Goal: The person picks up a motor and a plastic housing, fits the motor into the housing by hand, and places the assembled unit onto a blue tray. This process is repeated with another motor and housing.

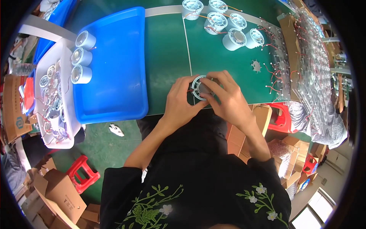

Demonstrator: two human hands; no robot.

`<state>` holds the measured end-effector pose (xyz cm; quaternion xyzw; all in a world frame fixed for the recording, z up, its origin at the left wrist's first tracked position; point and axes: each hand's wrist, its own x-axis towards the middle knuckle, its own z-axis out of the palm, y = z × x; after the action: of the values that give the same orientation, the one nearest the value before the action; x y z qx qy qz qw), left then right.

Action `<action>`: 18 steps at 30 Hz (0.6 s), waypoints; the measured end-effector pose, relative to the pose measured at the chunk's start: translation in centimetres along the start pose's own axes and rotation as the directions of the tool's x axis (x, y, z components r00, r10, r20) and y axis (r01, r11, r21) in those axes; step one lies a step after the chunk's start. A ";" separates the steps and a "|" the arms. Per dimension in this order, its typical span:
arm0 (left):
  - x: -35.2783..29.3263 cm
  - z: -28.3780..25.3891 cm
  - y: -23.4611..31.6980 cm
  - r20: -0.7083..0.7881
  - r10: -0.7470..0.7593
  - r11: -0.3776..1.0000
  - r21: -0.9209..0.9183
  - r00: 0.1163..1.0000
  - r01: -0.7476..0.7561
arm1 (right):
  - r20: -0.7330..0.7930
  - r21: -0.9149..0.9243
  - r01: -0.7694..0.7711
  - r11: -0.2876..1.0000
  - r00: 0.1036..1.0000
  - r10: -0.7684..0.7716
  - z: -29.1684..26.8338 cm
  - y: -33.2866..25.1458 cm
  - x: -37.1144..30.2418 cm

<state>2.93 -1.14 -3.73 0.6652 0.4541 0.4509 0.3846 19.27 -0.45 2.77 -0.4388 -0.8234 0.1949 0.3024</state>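
Note:
Near the table's front edge, a white round plastic housing (196,83) stands between my hands, its ribbed open end facing up. A grey disc (204,88) shows at its middle. My left hand (180,100) wraps round the housing's left side, with a short reddish wire by the fingers. My right hand (231,98) bends over the right side, its fingertips and thumb at the rim and the disc. The fingers hide the lower part of the housing.
Similar white housings (234,39) with wires stand at the back right. Three more (81,74) lie in a blue tray (110,117) on the left, beside a white bin (68,142) of parts. Clear plastic pieces with red wires (280,76) line the right.

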 end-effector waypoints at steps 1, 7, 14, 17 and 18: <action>0.0 0.0 0.0 0.000 0.010 1.000 0.009 1.000 -0.010 | -0.008 -0.044 0.033 0.999 0.999 -0.033 0.1 0.0 -0.1; -0.1 0.3 -0.1 -0.036 0.033 0.999 0.009 0.999 -0.033 | -0.032 -0.133 0.137 0.982 0.989 -0.143 0.2 -0.1 -0.1; 0.1 0.1 -0.3 -0.025 0.068 0.996 0.053 0.997 -0.067 | -0.001 -0.042 0.136 0.990 0.991 -0.136 0.0 0.5 0.5; 0.0 0.1 -0.2 -0.025 0.058 0.998 0.041 0.998 -0.057 | 0.013 -0.031 0.116 0.993 0.993 -0.116 -0.1 0.4 0.4; 0.0 0.2 -0.2 -0.026 0.050 0.998 0.028 0.998 -0.050 | 0.018 -0.039 0.102 0.994 0.995 -0.101 -0.2 0.5 0.3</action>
<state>3.03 -1.12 -3.97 0.6754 0.4486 0.4632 0.3580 19.59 0.12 2.77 -0.4008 -0.8506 0.1665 0.2967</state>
